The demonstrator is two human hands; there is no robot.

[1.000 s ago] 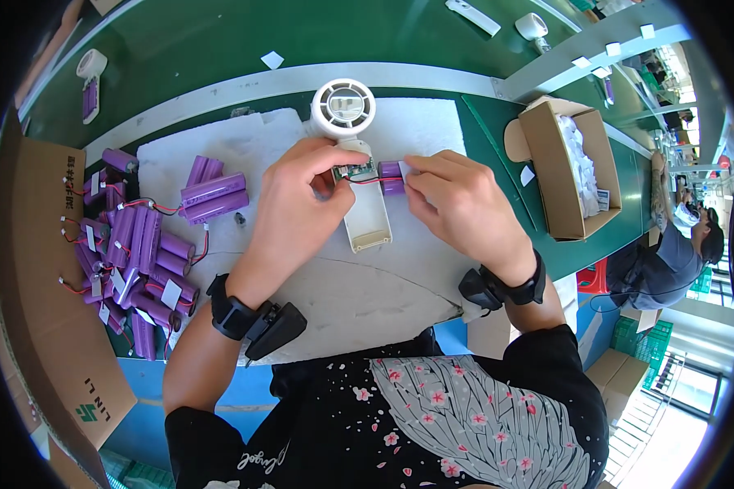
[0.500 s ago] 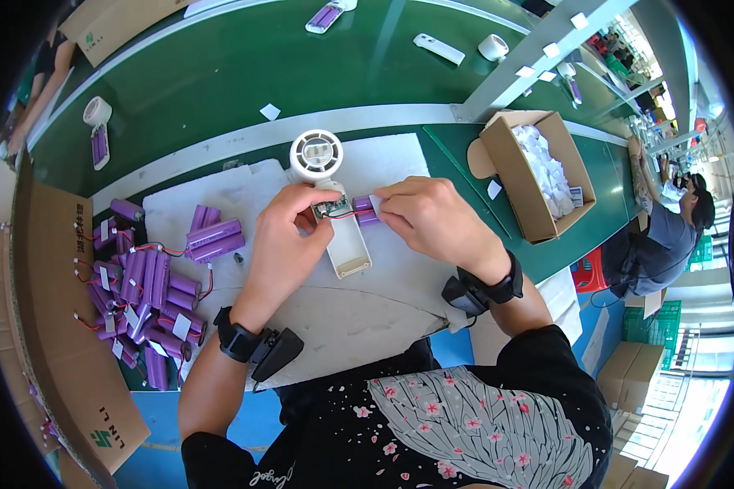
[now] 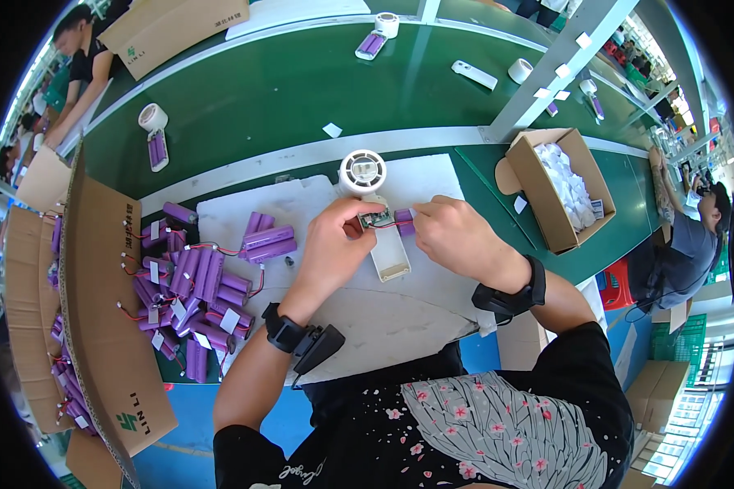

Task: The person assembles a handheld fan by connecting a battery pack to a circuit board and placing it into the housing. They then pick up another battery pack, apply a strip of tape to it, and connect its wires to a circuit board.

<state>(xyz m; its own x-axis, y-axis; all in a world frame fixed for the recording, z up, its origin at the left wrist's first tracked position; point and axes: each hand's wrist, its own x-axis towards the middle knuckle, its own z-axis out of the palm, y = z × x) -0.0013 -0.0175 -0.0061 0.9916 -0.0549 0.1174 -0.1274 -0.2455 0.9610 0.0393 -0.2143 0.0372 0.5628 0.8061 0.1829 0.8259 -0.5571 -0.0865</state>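
A white handheld fan with a round grille head (image 3: 363, 171) lies on a pale foam mat, its open handle shell (image 3: 391, 261) pointing toward me. A small green circuit board (image 3: 375, 218) sits at the top of the handle. My left hand (image 3: 334, 248) is closed at the fan's neck, thumb and forefinger by the board. My right hand (image 3: 461, 240) pinches a purple battery pack (image 3: 403, 222) just right of the handle; its fingertips partly cover the pack. Red and dark wires (image 3: 393, 224) run between board and pack.
Many purple battery packs (image 3: 192, 281) are heaped left, beside a tall cardboard box (image 3: 106, 301). A carton of white paper pieces (image 3: 575, 187) stands right. Partly assembled fans (image 3: 156, 138) lie on the green surface beyond a metal rail. Other people (image 3: 685, 232) sit farther off.
The whole view has shifted, so the scene appears farther right and slightly lower. Both hands keep nearly the same hold at the board and battery pack.
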